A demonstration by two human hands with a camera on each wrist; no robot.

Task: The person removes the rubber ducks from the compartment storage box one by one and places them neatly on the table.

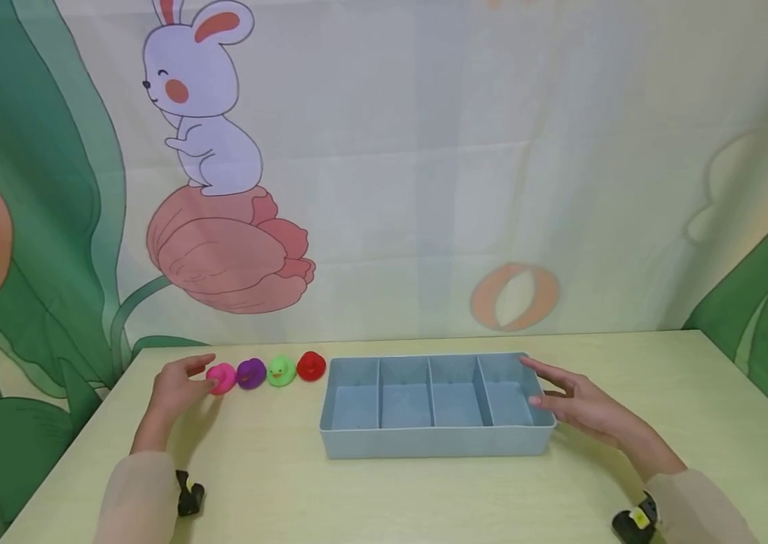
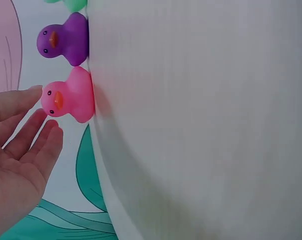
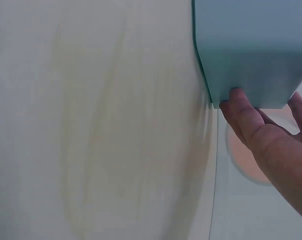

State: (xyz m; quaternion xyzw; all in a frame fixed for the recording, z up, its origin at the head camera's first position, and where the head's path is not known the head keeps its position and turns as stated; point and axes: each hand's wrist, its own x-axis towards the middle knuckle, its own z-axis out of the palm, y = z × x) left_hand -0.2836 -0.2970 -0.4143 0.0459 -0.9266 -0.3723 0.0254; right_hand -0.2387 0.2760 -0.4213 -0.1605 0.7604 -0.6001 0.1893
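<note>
A pink rubber duck (image 1: 222, 378) stands at the left end of a row of ducks. My left hand (image 1: 178, 387) is at this duck, thumb and index finger around its head with the other fingers spread; firm contact is unclear. In the left wrist view the pink duck (image 2: 70, 96) sits upright beside a purple duck (image 2: 65, 40). Beyond come a green duck (image 1: 282, 372) and a red duck (image 1: 311, 366). My right hand (image 1: 577, 400) rests against the right end of a blue-grey divided box (image 1: 438, 442), thumb and index finger at its rim, other fingers on the end wall (image 3: 251, 60).
The box has several compartments in a row, and no objects show in them. A light wooden table (image 1: 384, 499) carries everything. Behind its far edge hangs a curtain (image 1: 384, 189) printed with a rabbit and flowers.
</note>
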